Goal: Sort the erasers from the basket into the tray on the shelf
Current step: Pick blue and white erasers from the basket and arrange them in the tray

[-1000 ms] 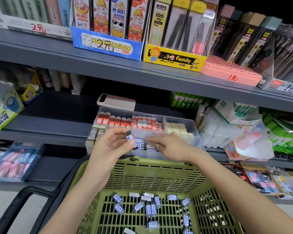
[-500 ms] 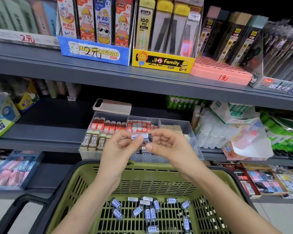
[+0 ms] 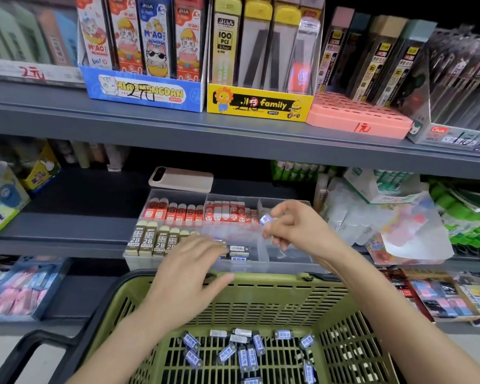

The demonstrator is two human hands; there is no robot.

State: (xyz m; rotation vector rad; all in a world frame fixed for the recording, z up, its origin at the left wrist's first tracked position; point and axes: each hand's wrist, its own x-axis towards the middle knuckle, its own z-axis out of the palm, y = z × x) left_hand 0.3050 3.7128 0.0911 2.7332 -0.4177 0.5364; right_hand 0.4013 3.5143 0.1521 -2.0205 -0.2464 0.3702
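Hands hover over the tray (image 3: 142, 263): left hand (image 3: 189, 270) straight-fingered, right hand (image 3: 297, 228) pinching an eraser (image 3: 266, 218). Placing seems underway; next, the eraser needs lowering into its matching compartment.

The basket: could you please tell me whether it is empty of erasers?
No, many blue-labelled erasers lie scattered on the slatted floor of the green basket.

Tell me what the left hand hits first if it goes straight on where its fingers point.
Most likely the dark-sleeved erasers lying in the front middle compartment of the clear tray: the left hand points its straight fingers at them. Depth is unclear, so they may be touching.
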